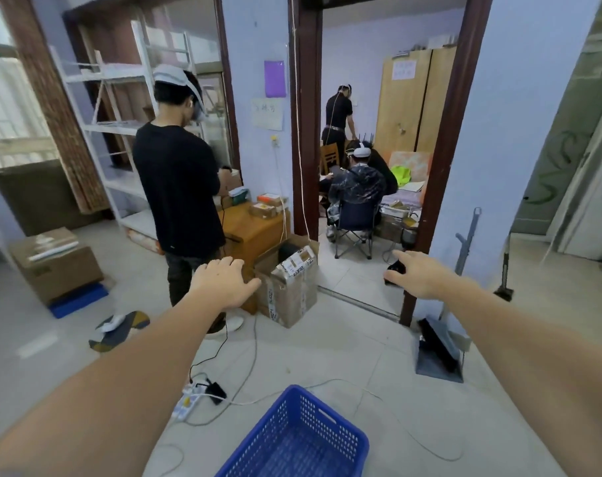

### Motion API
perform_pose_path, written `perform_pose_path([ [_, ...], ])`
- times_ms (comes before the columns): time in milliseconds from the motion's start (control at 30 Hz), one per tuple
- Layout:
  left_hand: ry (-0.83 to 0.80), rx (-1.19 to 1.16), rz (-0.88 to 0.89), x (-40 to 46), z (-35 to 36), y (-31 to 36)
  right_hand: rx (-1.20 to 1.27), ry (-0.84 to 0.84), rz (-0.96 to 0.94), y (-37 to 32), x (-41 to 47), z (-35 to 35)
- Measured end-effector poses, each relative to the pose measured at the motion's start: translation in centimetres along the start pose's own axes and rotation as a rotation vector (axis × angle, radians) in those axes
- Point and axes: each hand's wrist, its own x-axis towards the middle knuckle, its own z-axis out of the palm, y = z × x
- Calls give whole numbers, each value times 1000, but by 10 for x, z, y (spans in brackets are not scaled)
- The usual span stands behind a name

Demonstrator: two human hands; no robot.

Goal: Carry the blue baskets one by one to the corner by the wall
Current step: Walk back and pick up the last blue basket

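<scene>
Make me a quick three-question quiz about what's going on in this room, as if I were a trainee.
1. True or false: the left hand is gripping the blue basket.
2. Multiple choice: what lies on the floor just left of the basket? A) a power strip with cables B) a folding chair C) a broom
3. Short answer: what stands on the floor ahead, right of the person in black?

Key
1. False: both the left hand and the right hand are stretched forward with open fingers, holding nothing; the basket sits on the floor below them.
2. A: the power strip.
3. A taped cardboard box, beside the doorway.
</scene>
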Motion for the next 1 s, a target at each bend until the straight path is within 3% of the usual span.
perform_pose_path([
  [400, -206, -65, -435, -12, 79, -21, -77, -123, -310, -23, 155, 59],
  [733, -368, 7, -700, -53, 178, -99, -259, -278, -535, -100, 225, 194],
  [1000, -611, -41, -810, -80, 301, -98, -340, -500, -544, -93, 264, 316],
])
